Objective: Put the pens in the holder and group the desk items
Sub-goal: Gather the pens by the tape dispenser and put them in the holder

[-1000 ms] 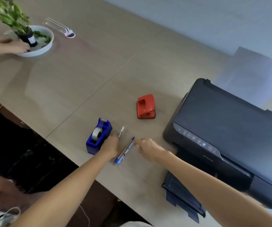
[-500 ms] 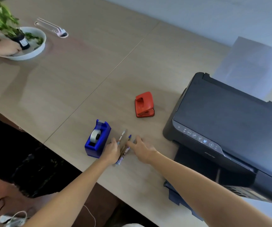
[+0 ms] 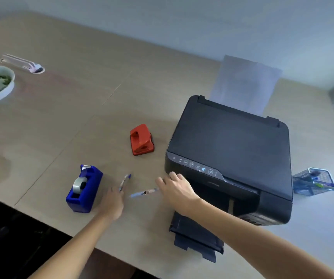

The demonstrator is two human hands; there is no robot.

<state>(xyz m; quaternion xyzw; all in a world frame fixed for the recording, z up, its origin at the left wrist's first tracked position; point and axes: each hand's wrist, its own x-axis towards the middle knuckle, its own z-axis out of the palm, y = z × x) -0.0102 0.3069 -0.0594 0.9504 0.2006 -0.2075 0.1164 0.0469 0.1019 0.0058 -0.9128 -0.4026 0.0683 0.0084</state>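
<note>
The wooden desk [image 3: 65, 109] carries a black printer [image 3: 230, 156] on its right side, with a blue mesh pen holder [image 3: 311, 183] just beyond the printer's right edge, a few pens already in it. Left of the printer sit a blue tape dispenser [image 3: 84, 189] near the desk's front edge and a red hole punch [image 3: 141, 139] farther back. The right hand [image 3: 175, 190] lies just in front of the printer, fingers spread and loose; one pen [image 3: 144, 192] lies on the desk with its end at those fingers, and whether they touch it is blurred. The left hand [image 3: 112, 202] sits beside the tape dispenser, and a second pen [image 3: 125, 181] sticks out past its fingertips, which seem pinched on its near end.
</note>
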